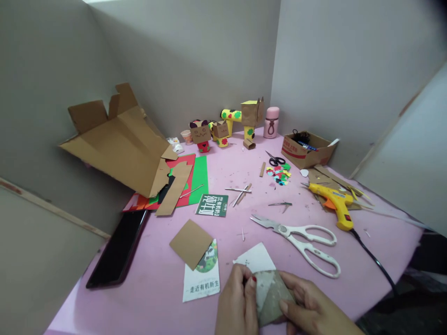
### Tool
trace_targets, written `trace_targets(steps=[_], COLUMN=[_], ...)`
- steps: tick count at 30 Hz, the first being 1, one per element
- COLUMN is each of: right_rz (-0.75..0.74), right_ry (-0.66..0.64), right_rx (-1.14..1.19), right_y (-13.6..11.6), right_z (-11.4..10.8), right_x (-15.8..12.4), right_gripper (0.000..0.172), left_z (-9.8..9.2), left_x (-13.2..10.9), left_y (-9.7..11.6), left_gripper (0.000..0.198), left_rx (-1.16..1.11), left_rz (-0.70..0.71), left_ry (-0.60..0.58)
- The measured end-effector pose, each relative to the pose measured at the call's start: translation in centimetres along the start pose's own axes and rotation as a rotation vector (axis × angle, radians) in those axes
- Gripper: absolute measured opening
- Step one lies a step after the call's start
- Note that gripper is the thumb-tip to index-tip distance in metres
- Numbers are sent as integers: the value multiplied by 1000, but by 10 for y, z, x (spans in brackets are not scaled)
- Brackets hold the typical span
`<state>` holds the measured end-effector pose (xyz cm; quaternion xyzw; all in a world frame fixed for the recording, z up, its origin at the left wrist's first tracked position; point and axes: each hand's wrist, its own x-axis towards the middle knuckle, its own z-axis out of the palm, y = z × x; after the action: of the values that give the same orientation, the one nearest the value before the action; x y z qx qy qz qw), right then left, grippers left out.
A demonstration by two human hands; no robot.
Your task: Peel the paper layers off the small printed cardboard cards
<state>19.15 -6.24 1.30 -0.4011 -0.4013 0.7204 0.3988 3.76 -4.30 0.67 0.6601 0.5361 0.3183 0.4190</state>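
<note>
Both my hands meet at the bottom edge of the pink table (164, 298). My left hand (235, 304) and my right hand (307, 307) pinch a folded piece of grey-brown cardboard (270, 295) between thumbs and fingers. A white paper corner (254, 257) pokes out just behind it. Big white-handled scissors (303, 239) lie open just beyond my right hand. A brown cardboard square (190, 243) rests on a printed leaflet (202, 279) to the left of my left hand.
A yellow glue gun (335, 202) with its black cord lies at the right. Flattened cardboard box (122, 139), coloured sheets (195, 179) and a black phone (118, 249) lie at the left. Paper-roll figures (223, 128), a pink bottle (271, 122) and a small box (307, 149) stand at the back.
</note>
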Motion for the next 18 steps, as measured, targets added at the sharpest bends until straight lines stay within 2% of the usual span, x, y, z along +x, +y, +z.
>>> trace_targets(steps=[5, 7, 9, 12, 13, 15, 18], right_rz=[-28, -8, 37, 92, 93, 87, 75], right_ry=[2, 16, 43, 26, 12, 1, 42], right_rx=[4, 23, 47, 89, 102, 124, 149], right_y=[-2, -2, -2, 1, 3, 5, 4], right_z=[-3, -6, -12, -20, -22, -25, -24], right_x=[-4, -7, -11, -16, -17, -17, -15], right_gripper=[39, 38, 36, 38, 39, 39, 36], left_z=[-7, -15, -32, -68, -80, -98, -113], left_x=[8, 14, 23, 39, 43, 48, 44], left_y=[6, 7, 7, 7, 8, 10, 15], left_gripper=[24, 23, 21, 19, 19, 21, 27], left_rx=[28, 49, 105, 194, 209, 176, 0], left_rz=[-12, -25, -43, -87, -78, -46, -88], left_ry=[103, 161, 273, 518, 547, 558, 408])
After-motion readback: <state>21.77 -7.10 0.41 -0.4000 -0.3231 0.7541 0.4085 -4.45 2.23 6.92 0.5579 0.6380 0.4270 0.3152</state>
